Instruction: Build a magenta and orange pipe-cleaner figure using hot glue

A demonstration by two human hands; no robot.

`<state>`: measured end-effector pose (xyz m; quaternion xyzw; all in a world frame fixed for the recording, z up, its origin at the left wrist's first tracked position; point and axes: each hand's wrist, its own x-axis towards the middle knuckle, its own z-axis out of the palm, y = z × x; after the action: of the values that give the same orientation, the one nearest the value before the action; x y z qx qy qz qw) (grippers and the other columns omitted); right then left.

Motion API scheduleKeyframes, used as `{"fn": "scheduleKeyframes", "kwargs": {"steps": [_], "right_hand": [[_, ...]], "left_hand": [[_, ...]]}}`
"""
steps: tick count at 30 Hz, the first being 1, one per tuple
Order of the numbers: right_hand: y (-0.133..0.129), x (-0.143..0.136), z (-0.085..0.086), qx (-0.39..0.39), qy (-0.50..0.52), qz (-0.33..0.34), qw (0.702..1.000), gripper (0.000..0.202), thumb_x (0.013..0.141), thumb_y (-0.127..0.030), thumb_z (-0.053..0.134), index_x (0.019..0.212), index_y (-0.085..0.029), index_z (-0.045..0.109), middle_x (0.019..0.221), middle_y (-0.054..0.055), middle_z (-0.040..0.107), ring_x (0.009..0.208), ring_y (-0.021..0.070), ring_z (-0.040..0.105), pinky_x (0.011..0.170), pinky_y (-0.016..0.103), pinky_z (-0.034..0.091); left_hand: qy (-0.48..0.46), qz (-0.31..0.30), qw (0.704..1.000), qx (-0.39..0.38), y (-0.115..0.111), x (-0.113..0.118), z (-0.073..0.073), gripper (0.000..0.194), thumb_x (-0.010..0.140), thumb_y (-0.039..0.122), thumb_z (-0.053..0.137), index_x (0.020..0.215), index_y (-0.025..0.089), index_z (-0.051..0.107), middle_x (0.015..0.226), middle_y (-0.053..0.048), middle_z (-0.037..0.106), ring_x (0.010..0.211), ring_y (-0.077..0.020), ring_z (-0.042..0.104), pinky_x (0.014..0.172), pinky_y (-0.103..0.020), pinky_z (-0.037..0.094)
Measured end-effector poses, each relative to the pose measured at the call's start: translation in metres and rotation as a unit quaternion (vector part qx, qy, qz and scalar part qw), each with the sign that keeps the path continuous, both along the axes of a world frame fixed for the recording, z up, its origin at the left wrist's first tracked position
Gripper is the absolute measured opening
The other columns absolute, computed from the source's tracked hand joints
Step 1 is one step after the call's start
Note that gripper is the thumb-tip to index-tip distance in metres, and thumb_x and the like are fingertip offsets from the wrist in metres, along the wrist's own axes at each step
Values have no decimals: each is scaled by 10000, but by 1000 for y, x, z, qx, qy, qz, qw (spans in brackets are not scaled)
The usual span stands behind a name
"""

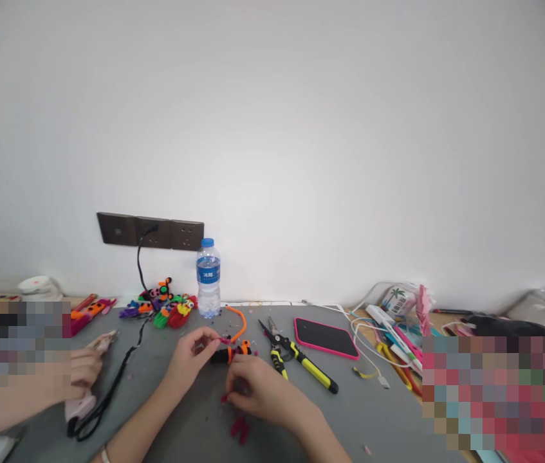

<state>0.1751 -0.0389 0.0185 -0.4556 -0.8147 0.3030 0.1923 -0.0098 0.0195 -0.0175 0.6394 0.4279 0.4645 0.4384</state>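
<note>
My left hand [197,352] is closed, thumb and fingertips pinching a dark magenta fuzzy piece [224,339] that looks like pipe cleaner. Right beside its fingertips lies a black and orange pipe-cleaner piece [221,354], partly hidden by my hands. My right hand [257,386] is curled in a pinch, a small magenta pipe-cleaner piece [224,399] showing at its fingertips. An orange pipe cleaner [238,321] curves up behind the hands. More magenta pieces [240,429] lie on the grey mat below my right hand. Yellow-and-black pliers [277,341] rest just right of my hands.
A water bottle [209,289] stands near the wall, beside finished pipe-cleaner figures [175,308]. A phone [326,337] lies right of more yellow-handled cutters [313,370]. At left, another person's hand [82,373] holds a corded glue gun [79,406]. Cables and tools [395,341] clutter the right.
</note>
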Motion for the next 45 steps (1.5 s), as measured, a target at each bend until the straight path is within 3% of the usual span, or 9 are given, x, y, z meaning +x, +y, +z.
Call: {"fn": "scheduleKeyframes", "kwargs": {"steps": [8, 12, 19, 29, 33, 39, 45], "right_hand": [[19, 15, -4, -28, 204, -137, 969, 220, 759, -131, 567, 917, -167, 715, 737, 32, 707, 657, 164, 631, 607, 247, 475], [26, 17, -10, -34, 234, -204, 950, 176, 749, -191, 582, 826, -138, 732, 674, 56, 715, 621, 184, 654, 585, 268, 501], [31, 23, -17, -10, 239, -243, 940, 110, 707, -251, 633, 721, -160, 695, 627, 47, 704, 598, 196, 663, 561, 274, 510], [26, 13, -3, -15, 274, -240, 931, 128, 721, -269, 622, 681, -151, 654, 608, 20, 657, 541, 138, 544, 522, 230, 391], [23, 9, -4, -22, 267, -239, 933, 154, 726, -299, 628, 693, -152, 660, 535, -25, 546, 487, 110, 438, 484, 222, 320], [21, 3, -6, 5, 264, -214, 940, 147, 753, -289, 599, 701, -162, 650, 632, -11, 559, 549, 116, 422, 533, 231, 336], [19, 0, -5, 12, 259, -194, 946, 141, 765, -284, 597, 698, -170, 646, 639, -7, 565, 570, 126, 430, 562, 245, 336]], "left_hand": [[0, 0, 1000, 4, -3, 2, 2, 220, 749, 385, 620, 716, 170, 645, 665, -13, 611, 655, -173, 552, 582, -240, 422], [1, -5, 1000, 12, -3, 2, 3, 216, 767, 376, 611, 720, 168, 643, 666, -10, 606, 643, -164, 547, 579, -233, 420], [5, -6, 1000, 9, -7, 4, 7, 216, 751, 379, 619, 699, 169, 635, 686, -20, 625, 666, -177, 568, 606, -242, 437], [12, -30, 999, 2, -9, 5, 8, 202, 761, 368, 608, 717, 172, 633, 666, -10, 605, 644, -167, 547, 591, -235, 414], [18, -34, 999, -4, -8, 6, 6, 201, 764, 364, 607, 732, 168, 632, 647, -5, 588, 619, -160, 528, 582, -238, 400], [27, -55, 998, 12, -9, 6, 2, 193, 801, 346, 586, 739, 170, 633, 645, 1, 579, 618, -152, 513, 580, -230, 386], [17, -58, 998, -6, -11, 7, 8, 191, 782, 337, 596, 709, 162, 615, 642, 2, 578, 614, -149, 514, 571, -229, 388]]}}
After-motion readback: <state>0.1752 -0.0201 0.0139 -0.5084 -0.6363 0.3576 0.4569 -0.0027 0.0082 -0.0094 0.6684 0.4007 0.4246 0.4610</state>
